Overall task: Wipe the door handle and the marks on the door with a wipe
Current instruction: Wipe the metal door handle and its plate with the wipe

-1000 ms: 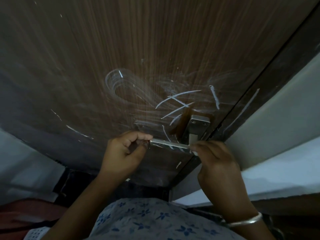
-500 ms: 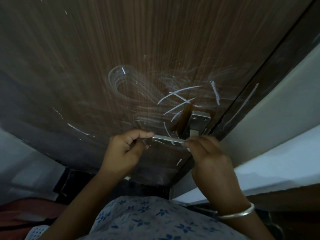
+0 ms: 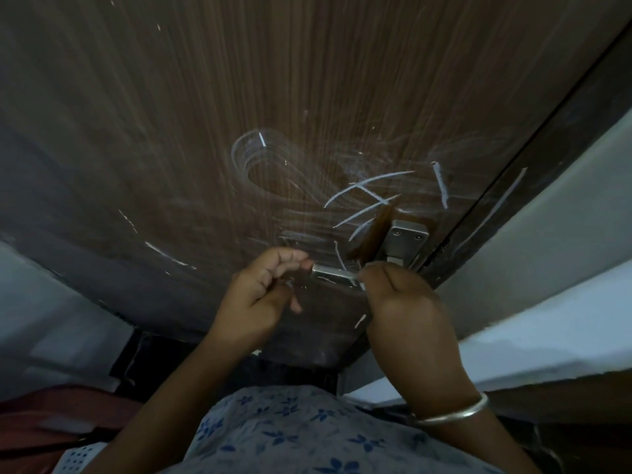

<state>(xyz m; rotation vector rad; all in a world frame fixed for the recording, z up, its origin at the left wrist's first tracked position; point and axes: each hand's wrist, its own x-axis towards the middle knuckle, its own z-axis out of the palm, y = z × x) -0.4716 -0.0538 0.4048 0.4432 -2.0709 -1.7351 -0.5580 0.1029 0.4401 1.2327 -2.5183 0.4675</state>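
Low in the frame, my left hand (image 3: 260,295) pinches the door handle (image 3: 333,275) steady; my right hand (image 3: 400,299) closes around its base, wipe unseen.

Dim light. A pale wall (image 3: 564,213) runs right of the grip; another pale wall (image 3: 41,309) lies lower left, above a reddish cloth (image 3: 51,415).

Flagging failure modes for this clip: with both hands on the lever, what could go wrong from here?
1. The right hand hides any wipe, so its contact with the door handle cannot be confirmed; the grip may just rub bare metal.
2. The left hand pinches only the lever's tip; pressure could swing it down and slip.
3. White marks and a smeared haze remain above; wiping may spread residue rather than lift it.
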